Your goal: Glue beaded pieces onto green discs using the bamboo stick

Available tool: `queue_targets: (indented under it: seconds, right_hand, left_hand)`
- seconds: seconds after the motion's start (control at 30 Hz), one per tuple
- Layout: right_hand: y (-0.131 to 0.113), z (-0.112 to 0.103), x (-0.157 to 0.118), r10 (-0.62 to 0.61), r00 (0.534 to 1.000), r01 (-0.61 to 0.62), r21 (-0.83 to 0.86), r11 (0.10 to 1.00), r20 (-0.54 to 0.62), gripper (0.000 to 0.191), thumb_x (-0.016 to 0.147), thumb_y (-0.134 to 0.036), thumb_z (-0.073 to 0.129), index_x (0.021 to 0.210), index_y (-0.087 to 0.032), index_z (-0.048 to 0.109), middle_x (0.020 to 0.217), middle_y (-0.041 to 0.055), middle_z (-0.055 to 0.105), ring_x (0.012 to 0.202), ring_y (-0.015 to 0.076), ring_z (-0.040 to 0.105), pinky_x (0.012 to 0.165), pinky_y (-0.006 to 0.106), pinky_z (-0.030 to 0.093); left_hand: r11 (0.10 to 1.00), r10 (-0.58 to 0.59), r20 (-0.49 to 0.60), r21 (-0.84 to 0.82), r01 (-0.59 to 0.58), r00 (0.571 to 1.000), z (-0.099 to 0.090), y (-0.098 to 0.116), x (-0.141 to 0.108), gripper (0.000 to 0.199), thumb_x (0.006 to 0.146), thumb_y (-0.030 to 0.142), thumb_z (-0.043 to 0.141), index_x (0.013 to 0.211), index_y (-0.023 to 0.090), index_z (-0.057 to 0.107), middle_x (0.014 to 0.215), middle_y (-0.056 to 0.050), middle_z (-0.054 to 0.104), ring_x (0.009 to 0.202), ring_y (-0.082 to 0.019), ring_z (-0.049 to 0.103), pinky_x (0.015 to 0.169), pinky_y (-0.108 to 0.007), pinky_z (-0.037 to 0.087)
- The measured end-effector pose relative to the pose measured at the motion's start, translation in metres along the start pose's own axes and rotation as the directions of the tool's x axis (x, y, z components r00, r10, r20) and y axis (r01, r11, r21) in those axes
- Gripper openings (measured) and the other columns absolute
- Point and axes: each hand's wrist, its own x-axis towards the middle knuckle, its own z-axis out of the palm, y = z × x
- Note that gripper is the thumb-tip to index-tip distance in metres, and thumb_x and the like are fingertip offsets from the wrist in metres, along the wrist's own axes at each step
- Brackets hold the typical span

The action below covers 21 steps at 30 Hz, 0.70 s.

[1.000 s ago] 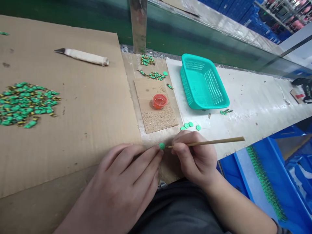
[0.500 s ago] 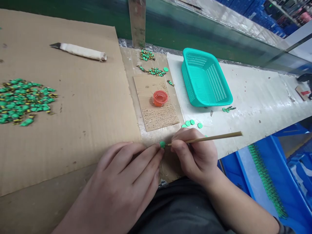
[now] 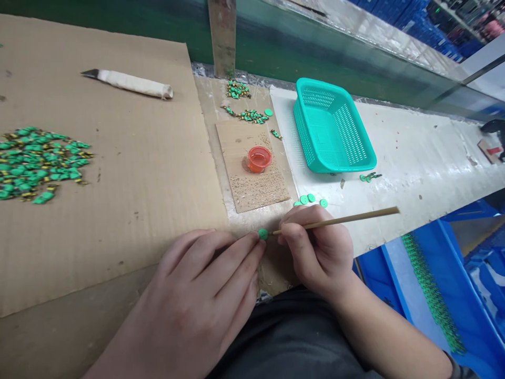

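Observation:
Between the fingertips of my left hand point(image 3: 213, 284) is a small round green disc point(image 3: 263, 233), its face turned up. My right hand point(image 3: 317, 245) pinches a thin wooden stick point(image 3: 355, 217), whose near tip points left and ends just short of the disc. The stick's long end slants out to the right. Several loose green discs point(image 3: 303, 199) lie beyond my right hand. A small red cup point(image 3: 259, 159) holding clear liquid stands on a speckled cardboard piece point(image 3: 258, 192) in front of my hands.
A turquoise basket point(image 3: 335, 129) stands back right. A wrapped, dark-pointed tool point(image 3: 132, 84) and a heap of green, yellow and dark pieces point(image 3: 39, 163) lie on the left cardboard point(image 3: 158, 173). Smaller piles point(image 3: 252, 116) sit behind the cup. Blue bins point(image 3: 453, 273) are at right.
My right hand and the stick have shifted slightly to the right, so the tip is a bit farther from the disc. My left hand has stayed in place.

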Motion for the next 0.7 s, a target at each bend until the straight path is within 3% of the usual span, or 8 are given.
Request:
queue_targets:
  seconds: [0.3, 0.6, 0.7]
  right_hand:
    - [0.0016, 0.0013, -0.0030, 0.013, 0.998, -0.015, -0.033, 0.999, -0.062, 0.019, 0.120, -0.024, 0.066, 0.101, -0.027, 0.065, 0.083, -0.0029, 0.068, 0.073, 0.0153, 0.067, 0.070, 0.034, 0.056]
    - [0.0010, 0.0015, -0.0016, 0.010, 1.000, -0.010, -0.037, 0.999, 0.000, 0.019, 0.119, -0.021, 0.065, 0.100, -0.026, 0.063, 0.083, -0.0037, 0.068, 0.073, 0.0143, 0.068, 0.071, 0.032, 0.056]
    - [0.0024, 0.0032, -0.0036, 0.011, 0.998, -0.011, -0.001, 1.000, -0.055, 0.017, 0.119, -0.024, 0.067, 0.102, -0.026, 0.066, 0.083, -0.0029, 0.068, 0.073, 0.0154, 0.068, 0.071, 0.034, 0.058]
  left_hand:
    - [1.000, -0.014, -0.011, -0.021, 0.013, 1.000, 0.0005, 0.0012, 0.0022, 0.032, 0.117, 0.017, 0.058, 0.141, 0.012, 0.078, 0.139, -0.007, 0.087, 0.120, -0.032, 0.070, 0.111, -0.054, 0.049]
    - [1.000, 0.000, -0.001, -0.011, 0.000, 1.000, 0.0000, -0.0002, 0.0013, 0.033, 0.116, 0.018, 0.060, 0.142, 0.011, 0.078, 0.141, -0.009, 0.086, 0.120, -0.032, 0.070, 0.111, -0.054, 0.049]
    - [1.000, 0.002, -0.003, 0.003, -0.002, 1.000, -0.0002, -0.0003, 0.0003, 0.033, 0.116, 0.018, 0.059, 0.141, 0.012, 0.079, 0.140, -0.008, 0.086, 0.121, -0.032, 0.071, 0.111, -0.053, 0.050]
